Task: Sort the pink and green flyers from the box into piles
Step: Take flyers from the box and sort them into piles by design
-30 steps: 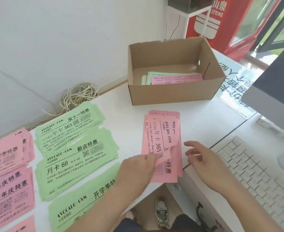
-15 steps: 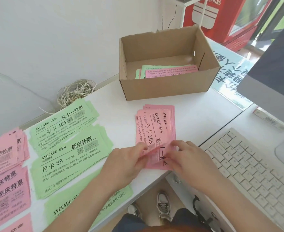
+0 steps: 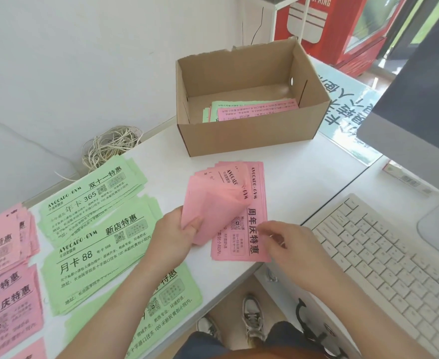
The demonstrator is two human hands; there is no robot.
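A stack of pink flyers (image 3: 249, 229) lies on the white table in front of the cardboard box (image 3: 252, 136). My left hand (image 3: 174, 234) pinches several upper pink flyers (image 3: 213, 203) and lifts them, bent back so that their blank side shows. My right hand (image 3: 288, 244) rests with its fingertips on the lower right part of the flat pink flyer. Inside the box lie more flyers, a pink one (image 3: 257, 111) over green ones (image 3: 213, 110). Green piles (image 3: 94, 193) and pink piles (image 3: 3, 242) are spread at the left.
A white keyboard (image 3: 394, 265) and a monitor (image 3: 425, 112) stand at the right on a lower desk. A tangle of string (image 3: 109, 146) lies by the wall behind the green piles. A printed sheet (image 3: 348, 110) lies right of the box. The table's front edge runs just under my hands.
My left hand has lifted and folded back the upper pink flyers, uncovering the flyer below. My right hand came in from the right onto the stack and now rests on its lower right.
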